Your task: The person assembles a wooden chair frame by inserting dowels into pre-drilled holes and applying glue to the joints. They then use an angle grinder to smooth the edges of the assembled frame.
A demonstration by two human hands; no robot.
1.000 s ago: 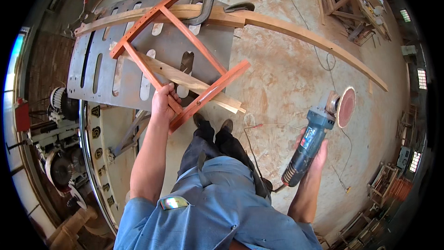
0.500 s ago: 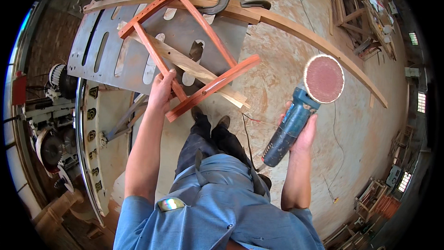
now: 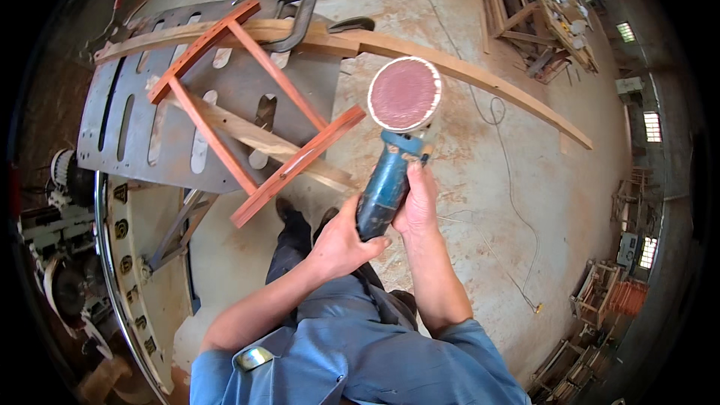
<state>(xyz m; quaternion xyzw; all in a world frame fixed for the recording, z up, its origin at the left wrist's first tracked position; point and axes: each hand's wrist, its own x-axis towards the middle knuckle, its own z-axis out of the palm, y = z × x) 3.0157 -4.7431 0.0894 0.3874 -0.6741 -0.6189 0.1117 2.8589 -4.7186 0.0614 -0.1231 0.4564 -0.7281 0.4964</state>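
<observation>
Both my hands are on a blue angle grinder (image 3: 388, 180) fitted with a round reddish sanding disc (image 3: 405, 93), its face turned up. My left hand (image 3: 345, 238) is wrapped round the rear end of the body. My right hand (image 3: 417, 201) grips it nearer the head, thumb along the side. To the left, a reddish-brown wooden frame (image 3: 213, 132) of two rails joined by two crosspieces lies on the slotted metal table (image 3: 101, 124), its near rail reaching past the edge. Under the frame runs a pale wooden strip (image 3: 247, 131).
A black C-clamp (image 3: 301, 21) sits on a long curved timber (image 3: 480, 75) crossing the table's far side. Machinery (image 3: 64, 285) stands at the left. A cable (image 3: 510, 172) trails over the floor at right. Wooden racks (image 3: 517, 15) hold scrap at the far right.
My left hand has let go of the wooden frame and taken hold of the grinder's rear end. The grinder has moved left, toward my middle. The view has shifted right.
</observation>
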